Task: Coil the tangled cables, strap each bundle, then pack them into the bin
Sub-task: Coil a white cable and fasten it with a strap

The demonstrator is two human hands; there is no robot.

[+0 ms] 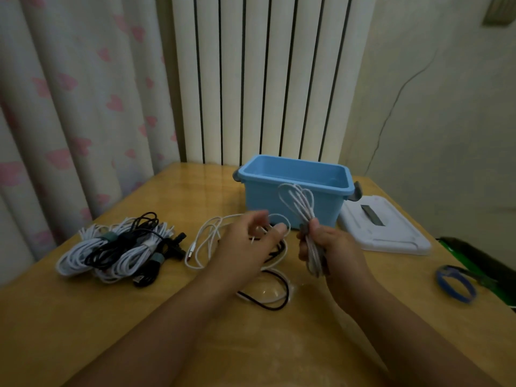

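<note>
My right hand (326, 241) grips a folded white cable bundle (300, 202) upright in front of the blue bin (293, 174); a grey strap seems to sit at the grip. My left hand (251, 236) hovers blurred just left of it, fingers loosely spread, holding nothing that I can make out. Under both hands lie loose white and black cables (268, 291) on the wooden table (195, 331). At the left sits a pile of coiled white and black bundles (120, 247) with teal straps. The bin looks empty.
The bin's white lid (382, 227) lies flat to the right of the bin. A blue tape roll (455, 283) and a dark green object (480, 261) sit at the table's right edge. Curtain and radiator stand behind the table.
</note>
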